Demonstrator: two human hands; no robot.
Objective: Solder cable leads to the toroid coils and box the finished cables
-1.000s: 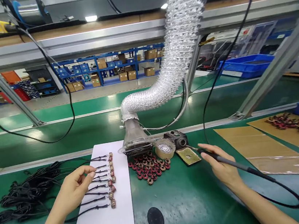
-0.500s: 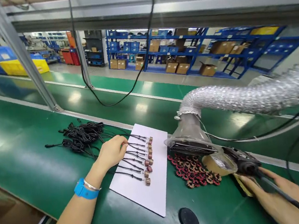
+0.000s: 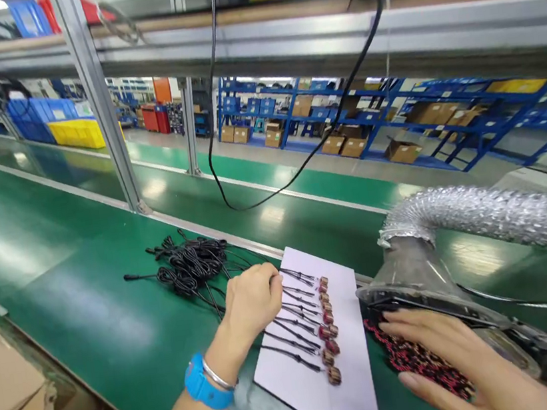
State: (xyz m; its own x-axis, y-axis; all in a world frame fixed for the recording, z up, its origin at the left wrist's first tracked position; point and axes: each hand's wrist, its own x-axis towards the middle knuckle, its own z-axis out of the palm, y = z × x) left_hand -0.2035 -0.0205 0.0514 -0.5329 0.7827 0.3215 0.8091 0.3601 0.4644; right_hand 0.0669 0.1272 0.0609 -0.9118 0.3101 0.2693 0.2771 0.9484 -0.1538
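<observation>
The work at this moment sits at the white paper sheet (image 3: 354,396) on the green table (image 3: 66,313): the left hand (image 3: 250,299) is at one side of it and the right hand (image 3: 455,356) at the other. The left hand is curled loosely, knuckles up, with its fingertips at the near ends of the black leads (image 3: 295,330) that lie across the sheet. Whether it pinches a lead cannot be told from this view. A blue wristband (image 3: 203,382) and a metal bangle circle that wrist.

The right hand is spread wide, fingers apart and holding nothing that shows, over a heap of red-and-black toroid rings (image 3: 414,358) just beyond the sheet's right edge. Much of the heap is hidden beneath it. Lifting one ring from there would call for the fingers to draw together.

Wired coils (image 3: 334,375) stand in a row along the sheet's right half, each on its lead. A tangle of black cables (image 3: 191,266) lies beyond the sheet's far left corner. A fume hood (image 3: 413,267) on a foil duct (image 3: 487,217) hangs above the heap, right of the sheet.
</observation>
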